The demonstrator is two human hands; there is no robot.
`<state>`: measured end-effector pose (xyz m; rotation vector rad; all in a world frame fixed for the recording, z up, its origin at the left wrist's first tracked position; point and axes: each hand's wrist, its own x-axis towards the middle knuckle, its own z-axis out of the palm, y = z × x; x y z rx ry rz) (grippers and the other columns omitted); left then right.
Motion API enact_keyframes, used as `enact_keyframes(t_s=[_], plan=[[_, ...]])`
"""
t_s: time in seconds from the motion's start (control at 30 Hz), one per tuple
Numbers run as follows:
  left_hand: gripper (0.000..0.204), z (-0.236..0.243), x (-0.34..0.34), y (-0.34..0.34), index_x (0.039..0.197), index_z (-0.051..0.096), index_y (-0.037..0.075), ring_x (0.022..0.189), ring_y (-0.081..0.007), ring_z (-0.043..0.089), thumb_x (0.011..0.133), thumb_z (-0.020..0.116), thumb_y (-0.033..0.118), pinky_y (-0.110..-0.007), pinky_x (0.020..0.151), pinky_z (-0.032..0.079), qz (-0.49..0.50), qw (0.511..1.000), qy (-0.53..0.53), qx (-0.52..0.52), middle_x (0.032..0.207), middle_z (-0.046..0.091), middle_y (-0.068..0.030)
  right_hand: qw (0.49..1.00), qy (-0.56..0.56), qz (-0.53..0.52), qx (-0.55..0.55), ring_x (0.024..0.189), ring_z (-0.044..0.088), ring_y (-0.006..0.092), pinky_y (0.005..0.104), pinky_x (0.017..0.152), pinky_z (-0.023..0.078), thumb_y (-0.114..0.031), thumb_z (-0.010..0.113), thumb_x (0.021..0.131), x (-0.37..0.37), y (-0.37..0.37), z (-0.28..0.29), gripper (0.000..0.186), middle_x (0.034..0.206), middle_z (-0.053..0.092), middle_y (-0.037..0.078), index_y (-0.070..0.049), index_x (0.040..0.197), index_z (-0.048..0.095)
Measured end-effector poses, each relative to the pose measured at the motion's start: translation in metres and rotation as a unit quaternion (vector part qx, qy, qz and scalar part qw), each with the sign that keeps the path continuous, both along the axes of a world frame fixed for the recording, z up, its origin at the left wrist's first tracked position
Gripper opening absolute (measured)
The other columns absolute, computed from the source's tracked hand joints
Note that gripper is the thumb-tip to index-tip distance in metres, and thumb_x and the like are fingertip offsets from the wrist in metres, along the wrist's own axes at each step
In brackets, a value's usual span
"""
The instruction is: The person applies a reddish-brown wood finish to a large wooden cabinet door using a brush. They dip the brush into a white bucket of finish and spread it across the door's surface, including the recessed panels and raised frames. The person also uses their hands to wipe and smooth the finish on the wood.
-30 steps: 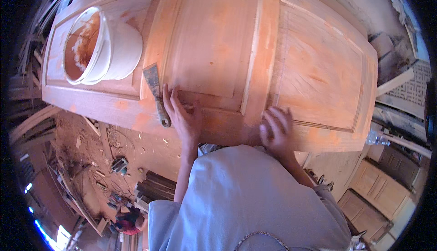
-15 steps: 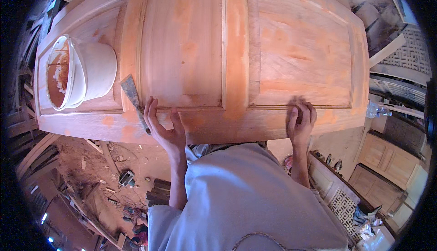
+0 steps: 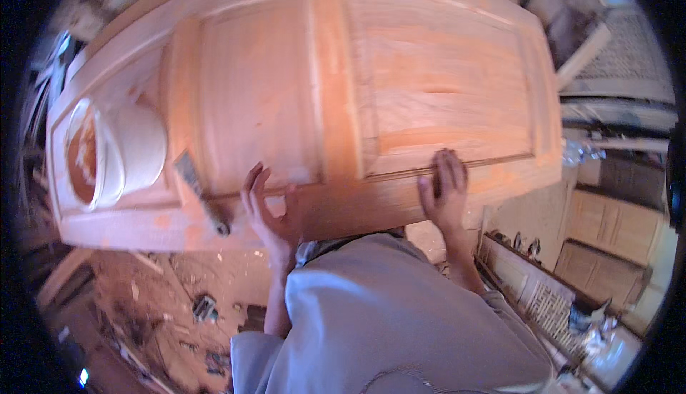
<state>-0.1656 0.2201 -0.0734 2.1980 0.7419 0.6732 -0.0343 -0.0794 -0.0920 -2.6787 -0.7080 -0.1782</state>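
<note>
A wooden panelled door [image 3: 336, 101] with orange filler smears lies flat before me. My left hand [image 3: 273, 212] is over its near rail, fingers apart and holding nothing. Just left of that hand lies a putty knife [image 3: 201, 192], its flat blade pointing away and its handle toward me. My right hand [image 3: 444, 188] rests with fingers stretched out at the near edge of the right panel, with nothing visible in it. A white bucket [image 3: 139, 155] lies on its side on the left panel, its mouth to the left, smeared inside with orange-brown filler.
Wood scraps and a dark power tool [image 3: 204, 308] lie on the dusty floor below left. Unfinished cabinet doors [image 3: 616, 224] lean at the right. A plastic bottle [image 3: 580, 152] is beyond the door's right end. A lattice panel [image 3: 549, 307] stands at the lower right.
The view has turned and blurred, so the door appears tilted. My left hand now shows apart from the putty knife handle. My right hand's fingers have straightened and shifted left along the edge.
</note>
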Motion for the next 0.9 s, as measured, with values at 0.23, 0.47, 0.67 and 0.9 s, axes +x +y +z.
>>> enact_keyframes(t_s=[0.23, 0.47, 0.67, 0.9], plan=[[0.052, 0.007, 0.044, -0.041, 0.129, 0.058, -0.002, 0.134, -0.0413, 0.045, 0.084, 0.076, 0.017, -0.054, 0.114, 0.035, -0.324, 0.941, 0.079, 0.059, 0.142, 0.049, -0.0206, 0.998, -0.012, -0.047, 0.032, 0.128, 0.053, 0.0359, 0.0529, 0.112, 0.034, -0.027, 0.071, 0.088, 0.002, 0.004, 0.011, 0.049, 0.135, 0.058, 0.019, 0.0, 0.127, 0.061], [0.058, -0.006, 0.051, -0.09, 0.133, 0.054, -0.008, 0.143, -0.0414, 0.035, 0.09, 0.07, 0.027, -0.054, 0.121, 0.025, -0.336, 0.93, 0.128, 0.08, 0.148, 0.043, -0.0229, 0.982, -0.032, -0.092, 0.161, 0.108, 0.06, 0.0358, 0.0505, 0.1, 0.042, -0.017, 0.061, 0.092, 0.01, -0.037, 0.024, 0.023, 0.114, 0.068, 0.015, -0.005, 0.111, 0.066], [0.067, -0.005, 0.058, -0.112, 0.142, 0.045, -0.007, 0.145, -0.0413, 0.031, 0.089, 0.071, 0.024, -0.054, 0.121, 0.023, -0.255, 0.955, 0.143, 0.053, 0.152, 0.039, -0.025, 0.947, -0.048, -0.319, -0.009, 0.111, 0.055, 0.0397, 0.049, 0.096, 0.044, -0.031, 0.061, 0.097, 0.083, -0.171, 0.011, 0.045, 0.112, 0.058, 0.021, -0.001, 0.129, 0.059], [0.073, -0.009, 0.071, -0.146, 0.147, 0.04, -0.005, 0.148, -0.0404, 0.026, 0.089, 0.071, 0.026, -0.054, 0.12, 0.025, -0.134, 0.976, 0.166, 0.044, 0.155, 0.035, -0.0231, 0.955, -0.056, -0.275, -0.093, 0.12, 0.049, 0.0418, 0.0562, 0.104, 0.034, -0.05, 0.06, 0.094, 0.145, -0.202, 0.004, 0.062, 0.124, 0.054, 0.023, -0.002, 0.134, 0.057]])
